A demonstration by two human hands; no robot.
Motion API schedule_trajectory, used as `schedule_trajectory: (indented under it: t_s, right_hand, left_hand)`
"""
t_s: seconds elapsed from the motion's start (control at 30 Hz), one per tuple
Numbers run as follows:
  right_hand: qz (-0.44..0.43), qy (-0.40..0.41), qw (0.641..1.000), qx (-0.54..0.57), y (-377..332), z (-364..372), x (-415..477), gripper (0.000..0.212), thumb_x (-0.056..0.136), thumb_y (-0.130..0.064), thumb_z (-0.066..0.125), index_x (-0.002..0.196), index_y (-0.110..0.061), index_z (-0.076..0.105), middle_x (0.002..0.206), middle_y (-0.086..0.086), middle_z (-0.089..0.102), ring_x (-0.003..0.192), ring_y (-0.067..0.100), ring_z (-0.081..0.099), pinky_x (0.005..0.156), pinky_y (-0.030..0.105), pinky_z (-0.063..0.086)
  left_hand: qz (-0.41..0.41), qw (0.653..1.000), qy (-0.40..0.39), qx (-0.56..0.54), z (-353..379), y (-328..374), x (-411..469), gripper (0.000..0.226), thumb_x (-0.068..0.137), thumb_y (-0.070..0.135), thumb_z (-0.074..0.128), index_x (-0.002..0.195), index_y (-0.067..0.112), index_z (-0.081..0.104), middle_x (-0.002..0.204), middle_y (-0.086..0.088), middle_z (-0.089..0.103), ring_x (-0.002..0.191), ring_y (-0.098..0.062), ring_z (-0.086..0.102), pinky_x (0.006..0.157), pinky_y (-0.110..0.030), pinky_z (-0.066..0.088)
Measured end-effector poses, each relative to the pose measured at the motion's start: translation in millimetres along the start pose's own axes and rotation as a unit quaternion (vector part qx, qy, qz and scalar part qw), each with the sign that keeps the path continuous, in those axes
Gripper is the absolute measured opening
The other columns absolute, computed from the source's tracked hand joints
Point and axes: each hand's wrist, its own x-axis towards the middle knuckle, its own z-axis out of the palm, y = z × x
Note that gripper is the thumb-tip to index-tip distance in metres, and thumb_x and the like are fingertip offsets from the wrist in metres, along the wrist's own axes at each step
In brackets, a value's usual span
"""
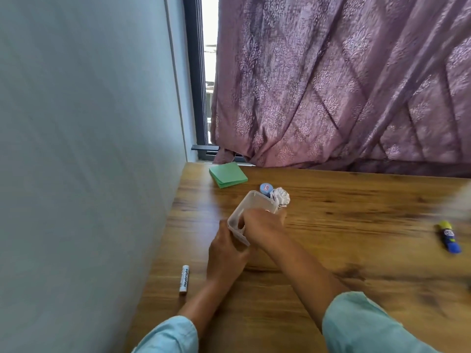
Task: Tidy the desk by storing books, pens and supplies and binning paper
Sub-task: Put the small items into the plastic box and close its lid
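The clear container [251,207] sits in the far left part of the desk [344,263], tipped up rather than flat. Its long axis runs from its near-left end away toward the far right. That axis is what the next move turns on, I judge: the far end points straight at the crumpled paper [280,196], which lies just beside it, with a small blue-capped item [265,187] next to it toward the desk's back edge.

My left hand [225,253] has the near end, fingers curled round it and clamped on. My right hand [265,222] lies over the middle of the container, with a finger showing through the plastic near the rim. It is blurred, so I cannot tell whether it grips the rim or holds something inside. The right hand is the nearer one to the paper and the blue-capped item, which both lie past its knuckles.

Further out, a green note pad [228,175] lies in the far left corner. A white marker [184,279] lies along the left edge, behind my left wrist and well apart from the container. A glue stick [448,236] lies far off toward the right edge, beyond easy reach of either hand, I would guess.
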Motion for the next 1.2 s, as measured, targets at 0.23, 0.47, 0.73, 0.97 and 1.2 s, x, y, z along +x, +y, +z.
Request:
schedule_trajectory:
  t_s: [0.23,0.47,0.73,0.97,1.2]
  right_hand:
    - [-0.07,0.21,0.964,0.148,8.2,-7.7,-20.2,0.024,0.093,-0.019,0.052,0.107,-0.033,0.066,0.106,-0.011,0.068,0.104,0.012,0.058,0.095,0.039,0.029]
    - [-0.191,0.337,0.831,0.398,17.1,18.8,-25.5,0.017,0.078,-0.014,0.049,0.077,-0.022,0.064,0.08,-0.01,0.064,0.077,0.012,0.059,0.07,0.028,0.046]
    - [-0.494,0.042,0.868,0.0,-36.5,77.9,-38.2,0.042,0.09,-0.013,0.048,0.128,-0.03,0.056,0.139,-0.008,0.05,0.116,0.023,0.045,0.097,0.037,0.041]
    - [-0.457,0.057,0.888,0.001,-28.2,59.5,-30.7,0.022,0.093,-0.02,0.051,0.113,-0.023,0.059,0.113,0.0,0.062,0.105,0.021,0.053,0.082,0.04,0.049]
    - [-0.318,0.177,0.898,0.247,-5.8,-17.8,-17.9,0.015,0.089,-0.017,0.064,0.103,-0.018,0.066,0.083,-0.013,0.059,0.071,0.005,0.054,0.068,0.021,0.043]
  left_hand:
    - [0.003,0.999,0.022,-0.032,-10.0,1.7,-1.8,0.058,0.065,0.034,0.082,0.109,0.027,0.046,0.093,0.018,0.063,0.083,0.004,0.062,0.068,-0.012,0.051]
    - [-0.037,0.995,0.093,-0.023,-75.6,0.9,26.8,0.065,0.062,0.024,0.087,0.113,0.021,0.047,0.11,0.01,0.057,0.088,-0.006,0.06,0.063,0.001,0.043]
    - [-0.035,0.992,0.116,0.038,-104.9,-0.5,29.1,0.068,0.058,0.023,0.088,0.112,0.019,0.046,0.103,0.011,0.059,0.083,-0.006,0.062,0.061,0.001,0.041]
    - [-0.027,0.991,0.12,0.047,-108.9,-2.1,18.9,0.07,0.059,0.02,0.089,0.116,0.011,0.049,0.105,0.007,0.058,0.082,-0.006,0.057,0.057,0.004,0.039]
    - [-0.038,0.995,0.092,0.021,-86.9,-15.5,10.4,0.068,0.059,0.031,0.088,0.112,0.019,0.047,0.109,0.005,0.061,0.084,-0.005,0.062,0.062,-0.002,0.046]
